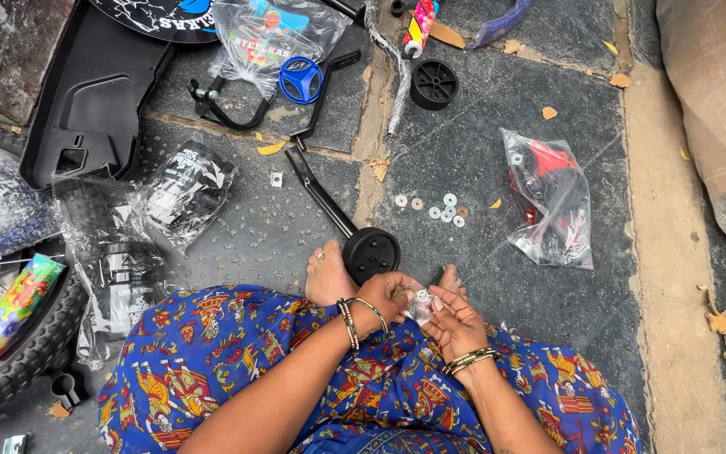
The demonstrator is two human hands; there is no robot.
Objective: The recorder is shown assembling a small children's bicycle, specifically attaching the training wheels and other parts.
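I sit on the stone floor with a blue patterned cloth over my knees. My left hand (390,296) and my right hand (454,318) meet just above my lap and both pinch a small clear plastic bag (421,304) with little pale parts inside. Right beyond my hands a small black wheel (370,254) on a black metal bracket arm (319,192) lies by my feet. Several white washers (440,208) are scattered on the floor further out.
A clear bag with red parts (551,197) lies to the right. A second black wheel (434,83), a blue plastic ring (301,80), wrapped black parts (182,189), a large black moulded panel (94,105) and a tyre (31,353) lie ahead and left.
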